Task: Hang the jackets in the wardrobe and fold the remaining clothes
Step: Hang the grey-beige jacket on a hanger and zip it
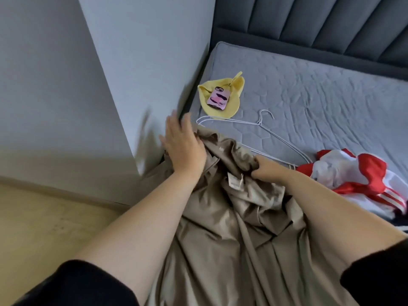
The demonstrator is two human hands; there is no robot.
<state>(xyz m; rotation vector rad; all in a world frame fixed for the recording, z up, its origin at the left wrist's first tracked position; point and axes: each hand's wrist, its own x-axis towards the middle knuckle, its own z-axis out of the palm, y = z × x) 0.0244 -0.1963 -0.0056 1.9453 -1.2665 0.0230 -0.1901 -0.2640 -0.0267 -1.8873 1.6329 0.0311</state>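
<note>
- At nine o'clock we are facing a pale upright panel [99, 85]; we cannot tell whether it is a wall or the wardrobe's side.
- Just right of it, our left hand [183, 146] is lying flat on the top edge of the beige jacket [231, 228], fingers straight and holding nothing.
- The jacket is sprawling from centre down to six o'clock, off the edge of the bed [309, 85]. Its collar and sleeves are hiding in the folds and its hem is running out of view.
- At twelve o'clock of the jacket, wire hangers [265, 131] are lying on the bed, one end disappearing under the fabric; we cannot count them.
- Our right hand [265, 170] is gripping a bunched fold of the jacket beside a paper tag [235, 181].
- At three o'clock a red-and-white garment [353, 173] is waiting, partly cut off.
- We are judging this as readying the jacket for hanging. The next move is calling for finding the shoulders and reaching for a hanger.
</note>
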